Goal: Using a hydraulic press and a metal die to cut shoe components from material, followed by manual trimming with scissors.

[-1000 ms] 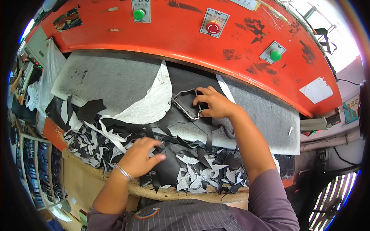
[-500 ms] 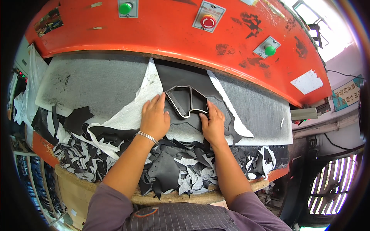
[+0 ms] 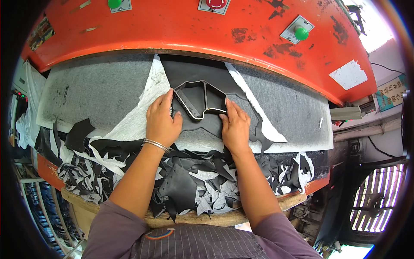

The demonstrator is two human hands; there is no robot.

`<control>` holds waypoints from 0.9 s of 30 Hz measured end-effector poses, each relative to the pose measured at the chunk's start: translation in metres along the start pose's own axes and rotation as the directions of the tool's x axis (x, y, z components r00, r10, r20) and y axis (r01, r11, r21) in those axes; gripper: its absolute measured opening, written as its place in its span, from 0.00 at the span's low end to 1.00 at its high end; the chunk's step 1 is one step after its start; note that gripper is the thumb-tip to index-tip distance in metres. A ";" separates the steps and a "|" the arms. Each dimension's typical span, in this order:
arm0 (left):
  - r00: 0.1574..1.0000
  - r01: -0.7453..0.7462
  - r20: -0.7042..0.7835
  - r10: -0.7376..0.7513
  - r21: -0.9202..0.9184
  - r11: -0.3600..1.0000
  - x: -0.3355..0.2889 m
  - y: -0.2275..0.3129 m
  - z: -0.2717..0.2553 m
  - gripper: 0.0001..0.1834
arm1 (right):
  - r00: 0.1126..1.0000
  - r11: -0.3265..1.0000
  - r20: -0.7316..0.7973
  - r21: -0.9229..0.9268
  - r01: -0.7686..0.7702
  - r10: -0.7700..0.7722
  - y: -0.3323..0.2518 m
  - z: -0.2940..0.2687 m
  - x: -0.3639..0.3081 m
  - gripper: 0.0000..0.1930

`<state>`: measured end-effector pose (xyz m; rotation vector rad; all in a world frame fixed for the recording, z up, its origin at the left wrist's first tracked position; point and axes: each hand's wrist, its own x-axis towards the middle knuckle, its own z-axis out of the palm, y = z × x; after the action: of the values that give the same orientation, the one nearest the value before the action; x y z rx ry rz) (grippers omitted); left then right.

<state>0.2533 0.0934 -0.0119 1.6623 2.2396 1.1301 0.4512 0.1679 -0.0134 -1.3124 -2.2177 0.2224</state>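
Centrally, a divided metal frame (image 3: 205,96) lies on a black sheet (image 3: 194,69) between 2 hands. The left hand (image 3: 164,118) keeps its grip open, fingertips at the frame's left corner; the right hand's (image 3: 236,128) grip meets the lower right corner, though whether it clasps, I cannot tell. Nearer the body, black and white scraps (image 3: 215,194) cover the counter's (image 3: 202,221) wooden edge.

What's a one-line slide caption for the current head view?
Left hand and right hand flank a metal frame lying on black sheet material, with scraps heaped nearer the wearer.
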 end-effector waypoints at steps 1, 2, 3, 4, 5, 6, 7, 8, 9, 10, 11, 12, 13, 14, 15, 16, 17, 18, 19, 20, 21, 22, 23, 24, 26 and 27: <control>1.000 -0.008 -0.005 0.008 -0.001 1.000 0.000 -0.001 0.001 0.34 | 1.000 1.000 0.001 0.004 -0.003 0.003 0.000 0.000 0.000 0.22; 1.000 -0.007 -0.002 0.007 0.003 1.000 -0.001 -0.001 0.002 0.34 | 1.000 1.000 -0.003 0.012 0.006 -0.006 -0.001 -0.001 0.000 0.21; 1.000 -0.008 -0.006 0.008 0.018 1.000 -0.002 -0.002 0.003 0.34 | 1.000 1.000 -0.007 0.020 0.015 -0.015 -0.001 0.000 -0.001 0.21; 1.000 -0.013 -0.018 0.013 0.031 0.999 0.000 0.000 0.002 0.34 | 1.000 1.000 -0.012 0.022 0.018 -0.017 -0.001 0.000 0.001 0.21; 1.000 -0.016 -0.022 0.017 0.033 0.999 0.001 0.000 0.001 0.34 | 1.000 1.000 -0.018 0.022 0.020 -0.019 -0.001 0.000 0.001 0.20; 0.999 -0.033 -0.012 0.033 -0.007 0.999 0.003 0.000 0.000 0.34 | 0.999 1.000 -0.025 0.021 0.022 -0.022 -0.001 0.000 0.001 0.19; 0.999 -0.048 -0.001 0.048 -0.045 0.998 0.003 -0.002 0.000 0.34 | 0.999 0.999 -0.026 0.025 0.024 -0.023 0.000 0.000 0.001 0.19; 0.999 -0.048 -0.004 0.048 -0.041 0.998 0.005 -0.002 -0.001 0.34 | 1.000 1.000 -0.015 0.021 0.021 -0.020 -0.001 -0.001 0.002 0.19; 0.998 -0.054 -0.018 0.054 -0.031 0.998 0.006 -0.001 -0.001 0.34 | 1.000 1.000 -0.004 0.017 0.018 -0.018 -0.001 -0.002 0.003 0.19; 0.998 -0.060 -0.032 0.060 -0.023 0.998 0.006 0.000 -0.001 0.34 | 1.000 1.000 -0.006 0.017 0.022 -0.022 -0.001 -0.003 0.003 0.19; 0.997 -0.062 -0.038 0.061 -0.022 0.998 0.006 0.002 -0.002 0.34 | 1.000 1.000 0.001 0.012 0.015 -0.015 -0.002 -0.004 0.004 0.19; 0.998 -0.052 -0.036 0.052 -0.013 0.999 0.007 0.004 -0.004 0.34 | 1.000 1.000 0.005 0.007 0.009 -0.009 -0.003 -0.005 0.005 0.20; 0.998 -0.045 -0.034 0.044 -0.004 0.999 0.006 0.007 -0.006 0.34 | 1.000 1.000 -0.002 0.008 0.014 -0.014 -0.005 -0.008 0.004 0.20; 0.999 -0.037 -0.034 0.036 -0.009 0.999 0.005 0.009 -0.007 0.34 | 1.000 1.000 0.005 0.004 0.009 -0.009 -0.006 -0.011 0.003 0.19; 0.998 -0.045 -0.045 0.045 -0.008 0.999 0.003 0.010 -0.007 0.34 | 1.000 1.000 0.009 0.001 0.005 -0.005 -0.006 -0.014 0.003 0.19; 0.999 -0.036 -0.032 0.035 -0.026 0.999 0.002 0.011 -0.007 0.35 | 0.999 0.999 0.018 -0.036 0.027 -0.026 -0.002 -0.014 0.001 0.23; 1.000 -0.021 -0.021 0.020 -0.037 0.999 0.000 0.010 -0.009 0.36 | 0.999 0.999 0.001 -0.026 0.040 -0.040 -0.003 -0.018 0.000 0.23; 1.000 -0.019 -0.020 0.018 -0.059 0.998 -0.002 0.010 -0.013 0.36 | 0.999 0.995 0.035 0.098 0.004 -0.008 -0.004 -0.025 -0.002 0.25; 0.999 -0.029 -0.044 0.027 -0.044 0.999 -0.002 0.006 -0.017 0.36 | 0.997 0.974 0.074 0.225 -0.029 0.013 -0.006 -0.032 -0.002 0.28; 0.992 0.030 -0.113 -0.054 -0.204 0.979 -0.005 0.000 -0.023 0.35 | 0.996 0.916 0.028 0.390 -0.093 0.089 -0.007 -0.046 -0.003 0.34; 0.976 0.072 -0.168 -0.141 -0.362 0.929 -0.009 -0.009 -0.034 0.35 | 0.984 0.882 -0.007 0.445 -0.155 0.176 -0.006 -0.062 -0.001 0.35; 0.965 0.077 -0.199 -0.171 -0.407 0.910 -0.001 -0.008 -0.050 0.31 | 0.967 0.851 -0.207 0.525 -0.019 0.149 0.001 -0.083 0.007 0.33; 0.953 0.053 -0.252 -0.170 -0.411 0.910 0.011 -0.004 -0.077 0.22 | 0.927 0.829 -0.321 0.559 0.020 0.194 -0.010 -0.114 0.023 0.31; 0.925 0.006 -0.350 -0.148 -0.378 0.926 0.022 0.007 -0.106 0.13 | 0.865 0.865 -0.466 0.496 0.079 0.188 -0.010 -0.139 0.038 0.28; 0.812 -0.147 -0.562 -0.157 -0.458 0.877 0.037 0.028 -0.159 0.10 | 0.665 0.917 -0.742 0.318 0.239 0.084 -0.021 -0.183 0.065 0.29; 0.710 -0.273 -0.704 -0.036 -0.322 0.906 0.038 0.037 -0.180 0.12 | 0.656 0.914 -0.751 0.319 0.252 0.082 -0.022 -0.194 0.073 0.29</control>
<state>0.1750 0.0435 0.1517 1.3432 1.9925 2.4091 0.5104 0.1938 0.1846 -0.8333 -1.4006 0.0581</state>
